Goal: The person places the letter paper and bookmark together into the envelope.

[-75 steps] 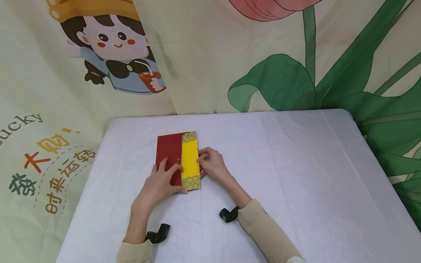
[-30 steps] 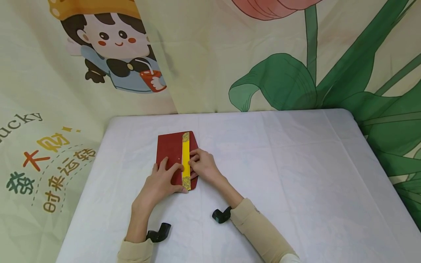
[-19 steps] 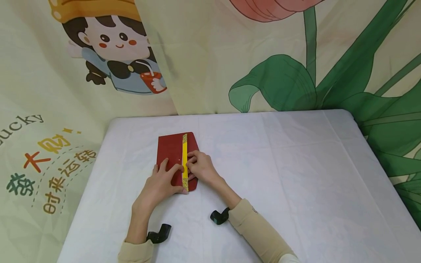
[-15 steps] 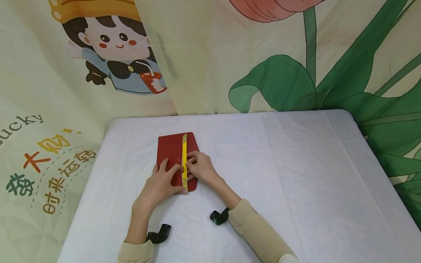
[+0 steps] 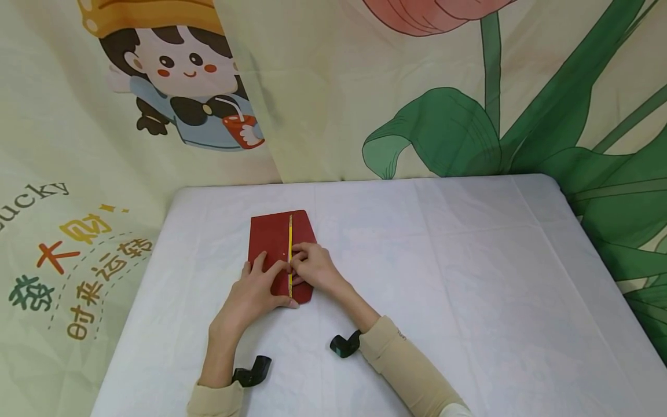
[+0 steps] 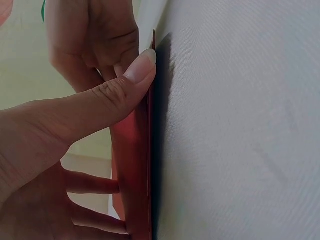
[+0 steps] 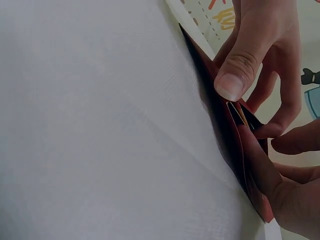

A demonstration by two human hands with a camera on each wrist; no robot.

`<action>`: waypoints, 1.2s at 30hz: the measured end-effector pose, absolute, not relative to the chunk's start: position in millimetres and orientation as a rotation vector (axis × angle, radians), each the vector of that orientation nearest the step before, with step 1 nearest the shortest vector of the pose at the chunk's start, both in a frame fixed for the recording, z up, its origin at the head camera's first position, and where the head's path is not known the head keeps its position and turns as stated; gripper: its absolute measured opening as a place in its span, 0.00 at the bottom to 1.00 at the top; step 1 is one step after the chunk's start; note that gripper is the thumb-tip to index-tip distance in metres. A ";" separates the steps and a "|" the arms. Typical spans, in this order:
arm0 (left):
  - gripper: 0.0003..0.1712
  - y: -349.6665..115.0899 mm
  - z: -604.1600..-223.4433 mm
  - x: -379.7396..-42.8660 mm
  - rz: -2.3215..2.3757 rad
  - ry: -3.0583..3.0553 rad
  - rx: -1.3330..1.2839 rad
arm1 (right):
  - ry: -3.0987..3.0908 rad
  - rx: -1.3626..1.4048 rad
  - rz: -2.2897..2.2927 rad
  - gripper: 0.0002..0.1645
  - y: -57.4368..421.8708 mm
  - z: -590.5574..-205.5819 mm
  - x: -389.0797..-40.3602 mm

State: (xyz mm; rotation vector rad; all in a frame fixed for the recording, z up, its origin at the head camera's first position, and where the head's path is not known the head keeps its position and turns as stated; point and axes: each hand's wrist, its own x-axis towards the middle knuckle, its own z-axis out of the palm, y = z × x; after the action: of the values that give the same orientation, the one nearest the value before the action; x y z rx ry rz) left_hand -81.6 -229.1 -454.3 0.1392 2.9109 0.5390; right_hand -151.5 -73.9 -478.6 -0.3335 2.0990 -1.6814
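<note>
A dark red envelope (image 5: 268,234) lies on the white-covered table, its flap (image 5: 307,289) opened out to the right. From its mouth shows a thin strip of a yellow card (image 5: 290,231) with patterned ends; the rest is hidden inside. My left hand (image 5: 255,289) holds the envelope, fingers spread over the top and thumb at the near corner of the mouth. Over the flap, my right hand (image 5: 315,272) pinches the card's outer edge, close to the left index finger. The left wrist view shows the left thumb along the envelope's near edge (image 6: 150,165).
A white cloth (image 5: 443,289) covers the table. Behind it hangs a printed curtain (image 5: 312,87) with a cartoon figure and green leaves. Black wrist cameras (image 5: 252,372) sit by both beige sleeves (image 5: 417,365).
The yellow card has slid left into the envelope, from a wide panel to a thin strip, uncovering the flap. My right hand moved left with it; the left hand stayed in place.
</note>
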 end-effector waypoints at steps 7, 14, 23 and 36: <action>0.42 -228.8 -453.2 -81.1 0.538 2.919 0.130 | 2.135 -0.325 -1.677 0.20 -73.3 -476.0 -149.3; 0.43 -228.8 -452.8 -82.1 0.535 2.904 0.131 | 2.134 -0.312 -1.666 0.20 -73.3 -475.6 -149.0; 0.46 -228.9 -454.1 -83.7 0.529 2.888 0.122 | 2.065 -0.265 -1.710 0.20 -73.4 -478.0 -152.8; 0.51 -231.7 -456.1 -91.3 0.459 2.941 0.140 | 2.280 -0.430 -1.551 0.17 -26.3 -471.6 -158.1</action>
State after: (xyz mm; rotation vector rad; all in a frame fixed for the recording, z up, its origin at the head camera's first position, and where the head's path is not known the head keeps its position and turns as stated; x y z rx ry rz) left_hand -91.3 -231.7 -456.1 0.1399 2.9408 0.4589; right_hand -158.1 -26.3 -471.6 -0.4303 2.2805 -1.5512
